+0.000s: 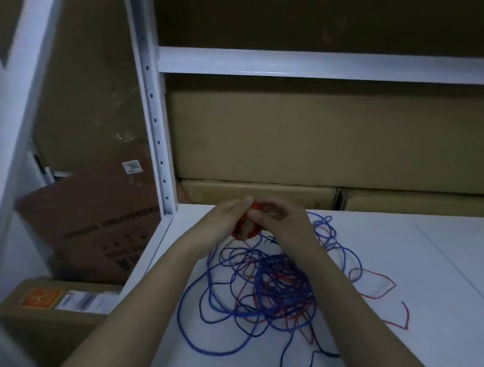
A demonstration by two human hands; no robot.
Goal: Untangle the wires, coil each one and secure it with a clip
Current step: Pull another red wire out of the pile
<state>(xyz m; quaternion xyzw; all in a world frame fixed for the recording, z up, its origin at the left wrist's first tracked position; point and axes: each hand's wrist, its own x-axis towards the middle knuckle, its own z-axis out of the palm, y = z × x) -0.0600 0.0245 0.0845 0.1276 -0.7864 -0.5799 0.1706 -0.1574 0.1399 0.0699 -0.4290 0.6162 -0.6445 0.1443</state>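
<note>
A loose tangle of blue wire [271, 292] lies on the white shelf surface [395, 361], with thin red wire [384, 288] running through it and trailing out to the right. Above the tangle's far side, both hands hold a small red coil of wire [245, 231]. My left hand [225, 223] wraps round the coil from the left. My right hand [284, 226] pinches the coil's top from the right with curled fingers. Most of the coil is hidden between the hands. No clip is visible.
Cardboard boxes [313, 137] stand stacked at the back of the shelf under a white crossbeam [334, 68]. A white perforated upright [155, 121] rises at the shelf's left corner. More boxes [91, 228] lie lower down to the left.
</note>
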